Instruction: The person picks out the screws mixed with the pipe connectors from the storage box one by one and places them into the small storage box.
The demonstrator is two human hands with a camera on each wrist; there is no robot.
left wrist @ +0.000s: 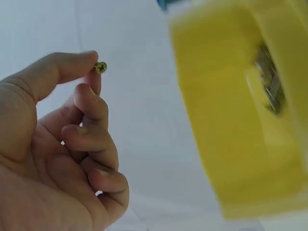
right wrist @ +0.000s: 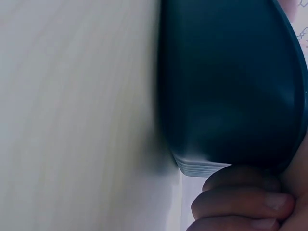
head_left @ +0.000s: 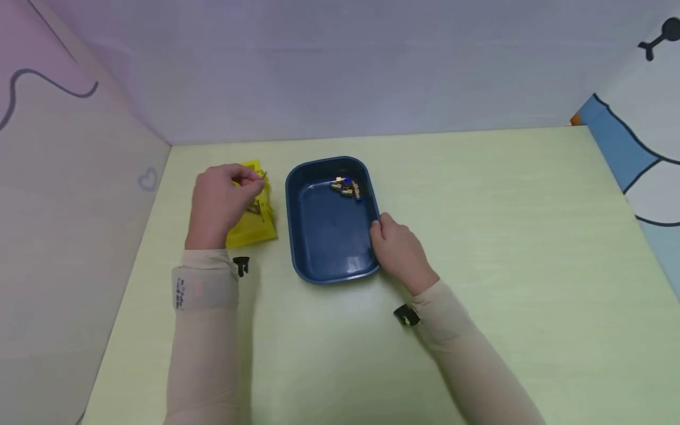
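Between thumb and index finger, my left hand (head_left: 220, 200) pinches a small brass-coloured screw (left wrist: 101, 67) whose cross-slotted head shows in the left wrist view. That hand is raised over a yellow tray (head_left: 249, 230), which holds several screws (head_left: 255, 206) and is partly hidden by it. My right hand (head_left: 401, 251) grips the right rim of a dark blue tray (head_left: 334, 236), thumb on top and fingers curled beneath the edge. Several brass fittings with blue parts (head_left: 347, 187) lie at the far right inside the blue tray.
The trays stand side by side on a pale wood-grain table (head_left: 504, 236). A light wall (head_left: 361, 77) rises behind the table, and a printed panel (head_left: 69, 206) borders it on the left. Black clips (head_left: 406, 315) hang at both wrists.
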